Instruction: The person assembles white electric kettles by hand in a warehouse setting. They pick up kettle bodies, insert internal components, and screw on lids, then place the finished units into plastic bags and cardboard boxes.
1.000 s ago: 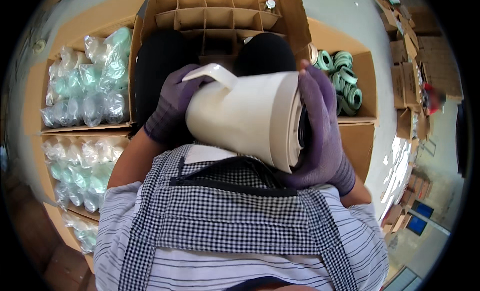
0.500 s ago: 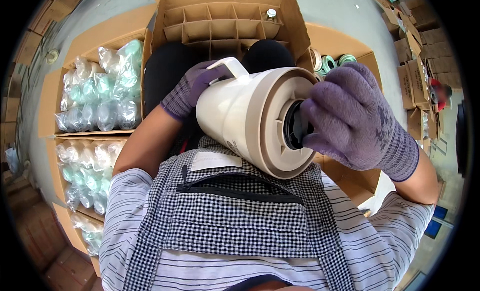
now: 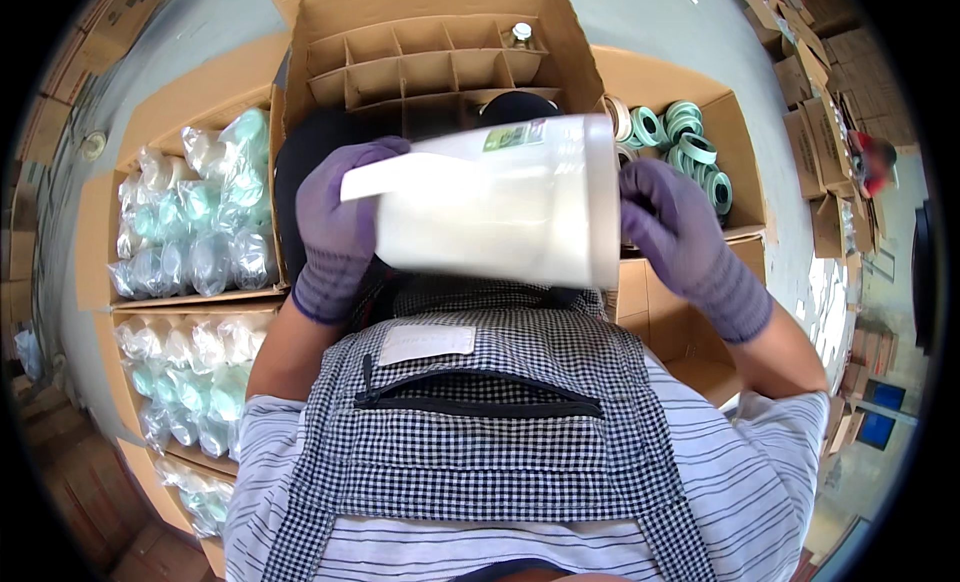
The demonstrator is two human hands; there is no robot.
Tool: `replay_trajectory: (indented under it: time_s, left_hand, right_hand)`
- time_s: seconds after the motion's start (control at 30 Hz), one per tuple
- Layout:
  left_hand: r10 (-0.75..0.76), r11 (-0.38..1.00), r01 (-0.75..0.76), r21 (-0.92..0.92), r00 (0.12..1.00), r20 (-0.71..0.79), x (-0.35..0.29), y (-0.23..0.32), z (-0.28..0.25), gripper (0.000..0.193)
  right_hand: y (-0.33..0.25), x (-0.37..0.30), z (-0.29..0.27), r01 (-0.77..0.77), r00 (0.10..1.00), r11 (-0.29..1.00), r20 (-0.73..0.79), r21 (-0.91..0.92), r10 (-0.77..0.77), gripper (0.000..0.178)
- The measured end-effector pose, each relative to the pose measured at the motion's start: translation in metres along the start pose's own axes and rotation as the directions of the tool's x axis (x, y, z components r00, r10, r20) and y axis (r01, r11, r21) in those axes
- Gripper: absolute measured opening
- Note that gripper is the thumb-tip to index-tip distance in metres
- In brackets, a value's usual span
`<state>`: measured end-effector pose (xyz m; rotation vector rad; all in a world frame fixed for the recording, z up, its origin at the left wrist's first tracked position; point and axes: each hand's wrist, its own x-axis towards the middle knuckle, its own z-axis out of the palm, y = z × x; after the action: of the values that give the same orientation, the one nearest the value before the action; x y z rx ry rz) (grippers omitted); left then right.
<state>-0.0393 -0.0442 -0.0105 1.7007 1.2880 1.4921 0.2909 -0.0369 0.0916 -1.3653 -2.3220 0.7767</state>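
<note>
A glossy white jug (image 3: 490,210) with a handle (image 3: 385,177) lies sideways above my lap, slightly blurred. A small green label (image 3: 520,136) shows on its side. My left hand (image 3: 345,197), in a purple knit glove, is closed round the jug's left end, behind the handle. At the right end, my right hand (image 3: 668,220), gloved the same way, has its fingers curled close to the pale rim (image 3: 602,207). The jug's end face is turned out of sight, so what those fingertips hold, if anything, is hidden.
Ahead stands a divided carton (image 3: 425,67) with one clear bottle (image 3: 521,36). Left are cartons of plastic-wrapped white and mint parts (image 3: 205,222). A carton at right holds mint rings (image 3: 690,147). Another person (image 3: 875,165) is at far right.
The jug has turned, hiding its end face and the black round part there and bringing the handle nearer me. My right hand has moved lower and left, its fingers still curled.
</note>
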Motion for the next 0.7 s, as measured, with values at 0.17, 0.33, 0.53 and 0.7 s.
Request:
replay_trajectory:
  time_s: [0.17, 0.33, 0.53, 0.7]
  left_hand:
    - [0.377, 0.901, -0.377, 0.214, 0.925, 0.043, 0.011, 0.030, 0.002, 0.009]
    - [0.435, 0.815, -0.494, 0.304, 0.867, 0.244, 0.010, 0.048, -0.002, 0.009]
    - [0.659, 0.526, -0.832, 0.179, 0.531, 0.533, 0.021, 0.087, 0.017, 0.019]
    - [0.198, 0.980, -0.199, -0.006, 0.969, 0.147, 0.041, -0.014, 0.000, 0.021]
  right_hand:
    - [0.042, -0.012, 0.043, -0.244, 0.959, 0.772, 0.029, 0.587, 0.281, 0.036]
    - [0.084, -0.019, 0.053, 0.336, 0.929, 0.918, -0.087, -0.208, -0.360, 0.031]
    - [0.144, -0.049, 0.120, 0.084, 0.964, 0.991, 0.243, 0.108, -0.108, 0.082]
    - [0.052, -0.031, 0.023, -0.454, 0.873, 0.443, 0.288, 0.773, 0.393, 0.033]
